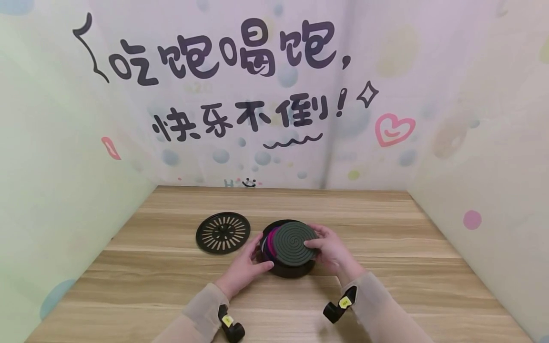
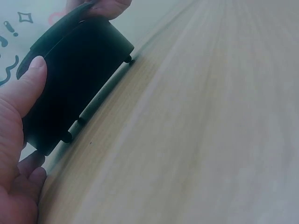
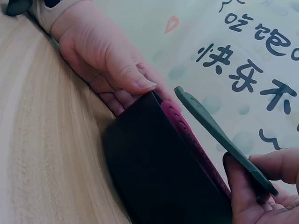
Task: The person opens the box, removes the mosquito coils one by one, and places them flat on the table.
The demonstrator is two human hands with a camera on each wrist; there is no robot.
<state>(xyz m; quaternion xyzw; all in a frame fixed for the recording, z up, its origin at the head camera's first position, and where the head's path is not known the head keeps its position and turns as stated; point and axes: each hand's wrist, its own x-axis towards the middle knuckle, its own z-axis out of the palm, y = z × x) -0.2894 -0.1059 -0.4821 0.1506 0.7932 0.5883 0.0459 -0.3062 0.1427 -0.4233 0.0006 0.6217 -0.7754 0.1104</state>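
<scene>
A dark green mosquito coil is tilted over a round black mosquito coil holder. My right hand pinches the coil's right edge between thumb and fingers. In the right wrist view the coil stands apart from the holder's rim on the far side. Magenta coils show inside the holder, partly hidden under the green one. My left hand grips the holder's left side, thumb near the front and fingers behind. Short feet show under the holder in the left wrist view.
A black slotted lid with a knob in its middle lies on the wooden table, left of the holder. Printed wall sheets enclose the table at the back and both sides. A camera band sits on each wrist.
</scene>
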